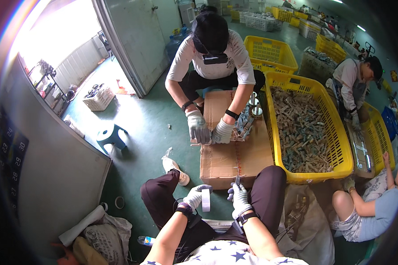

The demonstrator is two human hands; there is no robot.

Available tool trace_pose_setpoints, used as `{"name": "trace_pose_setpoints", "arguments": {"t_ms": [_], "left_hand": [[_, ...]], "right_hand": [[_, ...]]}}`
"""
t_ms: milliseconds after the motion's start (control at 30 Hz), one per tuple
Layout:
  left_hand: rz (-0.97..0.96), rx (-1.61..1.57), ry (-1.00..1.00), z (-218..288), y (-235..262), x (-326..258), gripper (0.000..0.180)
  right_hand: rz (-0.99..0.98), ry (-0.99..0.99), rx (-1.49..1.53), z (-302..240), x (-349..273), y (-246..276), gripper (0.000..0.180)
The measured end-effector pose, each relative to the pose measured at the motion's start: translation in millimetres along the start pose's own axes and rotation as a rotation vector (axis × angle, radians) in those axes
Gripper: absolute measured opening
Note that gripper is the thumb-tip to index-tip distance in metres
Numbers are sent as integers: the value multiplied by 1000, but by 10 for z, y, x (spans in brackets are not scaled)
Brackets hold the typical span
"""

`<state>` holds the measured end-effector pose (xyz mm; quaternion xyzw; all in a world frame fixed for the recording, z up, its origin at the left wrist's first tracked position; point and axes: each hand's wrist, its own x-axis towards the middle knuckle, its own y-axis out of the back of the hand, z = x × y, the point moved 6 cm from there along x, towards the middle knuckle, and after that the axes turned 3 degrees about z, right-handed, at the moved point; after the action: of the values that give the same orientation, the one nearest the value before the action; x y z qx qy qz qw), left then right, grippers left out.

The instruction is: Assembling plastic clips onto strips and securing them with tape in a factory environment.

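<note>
My left hand [194, 197], in a pale grey-white work glove, grips a roll of white tape [206, 200] near my left knee. Between the fingers of my gloved right hand [240, 199] a small, narrow grey metal piece [237, 179] points up; its exact kind I cannot make out. Both hands are just in front of a brown cardboard box [225, 161] between me and a co-worker. Across it, the co-worker's gloved hands [208, 131] work at its left side. Small metal parts [242, 126] and round silvery tins [254, 106] lie on its far right part.
A yellow crate [347, 163] full of small tan-wrapped pieces stands right of the box. Another worker [352, 84] and a seated person [371, 212] are further right. A teal stool [112, 137] stands left, sacks [108, 238] lie lower left. A door [130, 39] is behind.
</note>
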<state>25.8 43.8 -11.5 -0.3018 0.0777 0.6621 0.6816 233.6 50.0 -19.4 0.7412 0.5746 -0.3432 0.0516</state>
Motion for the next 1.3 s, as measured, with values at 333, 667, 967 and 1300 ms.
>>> {"name": "trace_pose_setpoints", "arguments": {"t_ms": [333,667,967,1300], "left_hand": [[5,54,-49,-25,21,23,20],[-18,-50,-6,-15,8,-4,23],[-2,-122,-28,62,25,-5,23],[33,-179,21,-36,45,31,25]], "right_hand": [[4,27,-27,-7,-11,1,18],[-1,36,-62,-12,-9,-5,18],[-15,50,-55,-22,-25,-3,20],[27,20,-78,-111,-141,-43,19]]}}
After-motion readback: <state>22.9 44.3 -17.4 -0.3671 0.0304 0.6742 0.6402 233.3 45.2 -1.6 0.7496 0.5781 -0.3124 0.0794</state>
